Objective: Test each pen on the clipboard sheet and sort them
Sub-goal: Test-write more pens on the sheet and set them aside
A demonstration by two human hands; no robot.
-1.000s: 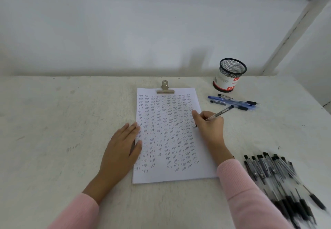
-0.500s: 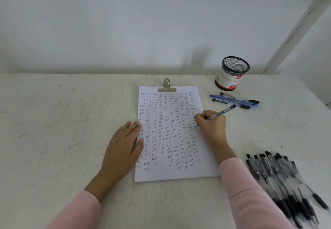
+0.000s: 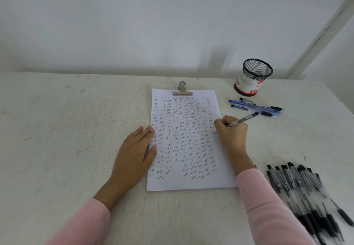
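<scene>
— At centre frame, head view: what lies on the table?

— Clipboard sheet, held at its top edge by a metal clip. Rows of the word "test" cover most of it.

— State of the left hand?

— Left hand: fingers straight, palm down, resting on the sheet's left edge. It grasps nothing.

— And the right hand?

— Right hand: fingers curled round a pen. Its tip touches the sheet near the right edge, at mid-height.

— Other pens?

— Upper right: a few pens lie together just below a mesh cup. Lower right: a pile of black pens, partly blurred, lies beside the right sleeve.
</scene>
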